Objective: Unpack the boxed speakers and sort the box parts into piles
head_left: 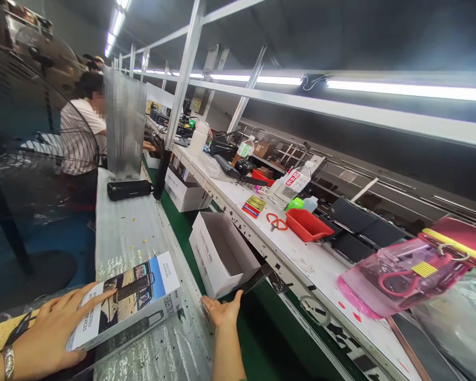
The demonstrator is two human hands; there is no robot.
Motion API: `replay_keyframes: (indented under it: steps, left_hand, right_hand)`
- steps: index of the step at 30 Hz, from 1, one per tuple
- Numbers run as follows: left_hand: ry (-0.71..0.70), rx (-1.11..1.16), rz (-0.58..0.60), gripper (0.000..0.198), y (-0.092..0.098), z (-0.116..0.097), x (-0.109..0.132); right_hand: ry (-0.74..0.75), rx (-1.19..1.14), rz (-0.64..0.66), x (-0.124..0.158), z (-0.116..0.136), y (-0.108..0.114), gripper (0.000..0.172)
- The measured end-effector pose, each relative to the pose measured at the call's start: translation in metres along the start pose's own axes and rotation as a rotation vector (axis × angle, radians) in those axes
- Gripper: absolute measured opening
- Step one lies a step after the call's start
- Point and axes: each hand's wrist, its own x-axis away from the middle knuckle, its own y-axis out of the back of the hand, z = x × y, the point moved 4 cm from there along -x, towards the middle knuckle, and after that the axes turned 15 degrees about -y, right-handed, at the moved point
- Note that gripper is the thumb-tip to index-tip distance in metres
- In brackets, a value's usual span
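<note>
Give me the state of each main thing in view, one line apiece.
Left hand: spread over the printed box
Right hand: open, palm up
Printed box: shut, lying flat
Near white box: open at the top
Far white box: open at the top
Black device: lying lengthwise; power unclear
Red tray: open-topped
Tube light: lit

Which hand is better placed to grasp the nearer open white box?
Likely the right hand: it is open and empty, beside that box, while the left hand lies on the printed box.
</note>
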Motion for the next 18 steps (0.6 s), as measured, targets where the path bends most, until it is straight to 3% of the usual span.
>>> replay_keyframes:
  steps: [2, 5, 8, 10, 12, 15, 18]
  left_hand:
    - [-0.012, 0.003, -0.02, 0.101, 0.004, -0.003, 0.001]
    - [-0.027, -0.019, -0.033, 0.097, 0.024, -0.02, 0.003]
    - [-0.041, -0.014, -0.017, 0.094, 0.045, -0.038, 0.005]
    - [-0.098, 0.007, -0.024, 0.093, 0.054, -0.048, 0.009]
    - [-0.239, 0.024, -0.059, 0.094, 0.061, -0.056, 0.014]
    - [-0.576, 0.053, -0.101, 0.094, 0.073, -0.072, 0.024]
    - [-0.807, 0.102, -0.062, 0.092, 0.084, -0.086, 0.028]
  right_hand:
    - [-0.003, -0.109, 0.067, -0.006, -0.004, 0.001, 0.121]
    - [0.029, -0.182, 0.064, -0.008, 0.001, 0.004, 0.11]
    - [-0.001, -0.106, -0.012, 0.006, -0.004, 0.006, 0.114]
    - [-0.068, 0.014, -0.058, 0.026, -0.022, 0.006, 0.117]
    - [-0.189, 0.144, -0.046, 0.049, -0.05, 0.008, 0.115]
    - [-0.361, 0.249, -0.015, 0.079, -0.091, 0.027, 0.104]
    - [-0.272, 0.272, -0.027, 0.091, -0.098, 0.064, 0.083]
